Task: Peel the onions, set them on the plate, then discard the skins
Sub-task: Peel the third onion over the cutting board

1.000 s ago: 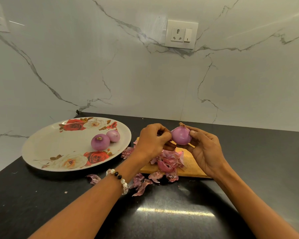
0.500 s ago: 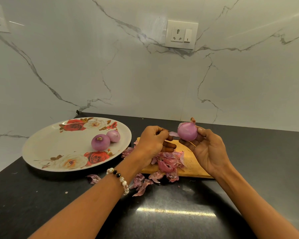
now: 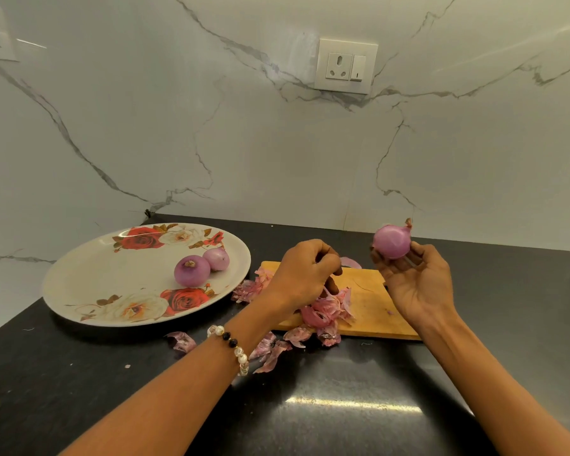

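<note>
My right hand (image 3: 415,284) holds a peeled purple onion (image 3: 392,241) up on its fingertips, above the right end of the wooden cutting board (image 3: 372,311). My left hand (image 3: 305,271) hovers over the board with curled fingers, and a thin strip of onion skin (image 3: 351,262) sticks out at its fingertips. A pile of onion skins (image 3: 326,307) lies on the board under that hand. On the floral plate (image 3: 79,291) to the left sit two peeled onions, one larger (image 3: 191,270) and one smaller (image 3: 215,259), touching each other.
More skins lie scattered on the black counter (image 3: 507,307) in front of the board (image 3: 270,352) and near the plate (image 3: 181,340). A marble wall with a socket (image 3: 346,65) closes off the back. The counter's left edge runs just beside the plate.
My hands have come apart. The right hand carried the onion up and to the right. The left hand dropped toward the board with a strip of skin pulled off the onion.
</note>
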Demonstrator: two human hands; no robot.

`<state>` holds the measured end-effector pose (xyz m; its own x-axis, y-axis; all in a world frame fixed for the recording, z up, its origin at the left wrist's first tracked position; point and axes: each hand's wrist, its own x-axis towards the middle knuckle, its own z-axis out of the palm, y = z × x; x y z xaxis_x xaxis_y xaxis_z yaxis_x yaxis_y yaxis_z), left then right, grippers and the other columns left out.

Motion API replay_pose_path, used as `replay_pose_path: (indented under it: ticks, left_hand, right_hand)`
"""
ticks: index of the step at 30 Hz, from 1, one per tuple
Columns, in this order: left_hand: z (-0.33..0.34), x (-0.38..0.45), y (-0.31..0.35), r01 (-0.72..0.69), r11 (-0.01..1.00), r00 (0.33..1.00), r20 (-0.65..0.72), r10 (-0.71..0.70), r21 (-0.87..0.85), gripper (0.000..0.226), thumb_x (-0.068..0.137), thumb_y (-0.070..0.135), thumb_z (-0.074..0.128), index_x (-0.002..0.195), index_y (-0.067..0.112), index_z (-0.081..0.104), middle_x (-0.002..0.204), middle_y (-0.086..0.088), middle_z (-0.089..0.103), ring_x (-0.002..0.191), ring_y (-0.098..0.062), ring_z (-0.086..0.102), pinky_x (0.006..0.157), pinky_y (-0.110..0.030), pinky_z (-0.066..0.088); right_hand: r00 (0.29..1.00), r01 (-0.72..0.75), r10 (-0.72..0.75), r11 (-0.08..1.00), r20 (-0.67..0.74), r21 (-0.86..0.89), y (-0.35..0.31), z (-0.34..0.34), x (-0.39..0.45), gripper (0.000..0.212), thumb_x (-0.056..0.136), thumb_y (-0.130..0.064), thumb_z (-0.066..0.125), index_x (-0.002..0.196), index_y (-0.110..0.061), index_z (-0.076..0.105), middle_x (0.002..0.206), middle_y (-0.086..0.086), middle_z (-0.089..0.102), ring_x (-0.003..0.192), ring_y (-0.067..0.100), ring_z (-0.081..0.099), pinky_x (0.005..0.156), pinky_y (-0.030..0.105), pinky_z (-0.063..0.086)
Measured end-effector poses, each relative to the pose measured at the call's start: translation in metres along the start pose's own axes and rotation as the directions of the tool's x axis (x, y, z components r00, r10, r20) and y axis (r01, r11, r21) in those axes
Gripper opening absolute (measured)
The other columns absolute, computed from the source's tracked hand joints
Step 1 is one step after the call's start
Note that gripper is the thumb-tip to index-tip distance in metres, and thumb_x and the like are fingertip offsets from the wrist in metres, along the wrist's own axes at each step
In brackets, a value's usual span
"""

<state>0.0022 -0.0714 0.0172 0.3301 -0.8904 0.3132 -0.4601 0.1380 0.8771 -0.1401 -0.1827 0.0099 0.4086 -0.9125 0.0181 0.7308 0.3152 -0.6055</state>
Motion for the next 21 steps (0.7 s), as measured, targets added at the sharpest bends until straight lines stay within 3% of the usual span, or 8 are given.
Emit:
replay_pose_path:
  ticks: [3,7,10,13,15,19,21]
  left_hand:
    - [0.0,0.0,-0.003,-0.035,0.992,0.997,-0.068,0.043,0.118,0.008,0.09,0.01,0.057,0.094,0.011,0.063,0.082,-0.002,0.067,0.059,-0.008,0.065,0.054,-0.014,0.05]
    - [-0.004,0.002,-0.006,-0.101,0.96,0.985,-0.108,0.133,0.262,0.022,0.084,0.001,0.062,0.099,0.014,0.071,0.087,0.006,0.068,0.073,-0.004,0.063,0.066,-0.008,0.049]
    - [-0.008,0.004,-0.007,-0.122,0.95,0.971,-0.161,0.174,0.288,0.022,0.089,0.003,0.056,0.096,0.014,0.074,0.088,0.001,0.073,0.071,0.0,0.062,0.07,-0.008,0.049]
    - [-0.009,0.005,-0.009,-0.138,0.942,0.962,-0.184,0.2,0.307,0.022,0.096,0.012,0.05,0.105,0.013,0.071,0.086,0.0,0.074,0.07,-0.001,0.065,0.073,-0.019,0.055]
    - [-0.01,0.005,-0.008,-0.161,0.935,0.954,-0.192,0.23,0.317,0.02,0.098,0.02,0.052,0.107,0.014,0.07,0.087,0.001,0.074,0.071,-0.001,0.064,0.074,-0.021,0.055]
    - [-0.01,0.005,-0.007,-0.251,0.92,0.945,-0.128,0.3,0.302,0.023,0.087,0.021,0.069,0.108,0.012,0.072,0.098,-0.001,0.074,0.079,0.0,0.06,0.073,-0.004,0.046]
    - [-0.011,0.005,-0.008,-0.28,0.903,0.935,-0.121,0.333,0.326,0.024,0.085,0.02,0.071,0.107,0.011,0.073,0.097,-0.003,0.074,0.081,-0.001,0.061,0.073,-0.004,0.046]
  right_hand:
    - [1.0,0.016,-0.015,1.0,-0.015,0.012,-0.006,-0.003,0.002,0.024,0.096,-0.014,0.047,0.117,-0.005,0.056,0.13,0.023,0.057,0.113,0.035,0.063,0.076,0.035,0.061]
    - [0.998,0.002,0.01,0.986,0.069,-0.167,0.001,0.003,-0.004,0.019,0.098,-0.013,0.045,0.11,-0.005,0.057,0.121,0.021,0.061,0.107,0.034,0.062,0.074,0.034,0.061]
    - [0.989,0.067,-0.015,0.935,0.15,-0.348,0.009,0.009,-0.01,0.021,0.097,-0.007,0.043,0.099,-0.005,0.063,0.108,0.013,0.068,0.1,0.03,0.064,0.078,0.038,0.056]
    - [0.978,0.133,-0.04,0.877,0.204,-0.462,0.014,0.011,-0.013,0.027,0.096,0.001,0.042,0.096,-0.005,0.068,0.094,0.004,0.074,0.095,0.024,0.064,0.076,0.039,0.055]
    - [0.975,0.141,-0.035,0.863,0.22,-0.485,0.016,0.011,-0.014,0.026,0.095,0.003,0.043,0.099,-0.003,0.068,0.092,0.003,0.074,0.095,0.024,0.064,0.072,0.036,0.058]
    - [0.969,0.136,-0.018,0.87,0.245,-0.474,0.016,0.01,-0.013,0.025,0.095,0.005,0.044,0.102,0.002,0.067,0.099,0.011,0.072,0.092,0.023,0.068,0.073,0.033,0.061]
    - [0.964,0.146,-0.013,0.86,0.265,-0.489,0.016,0.009,-0.013,0.026,0.095,0.007,0.043,0.102,0.002,0.067,0.101,0.012,0.072,0.09,0.022,0.07,0.071,0.031,0.061]
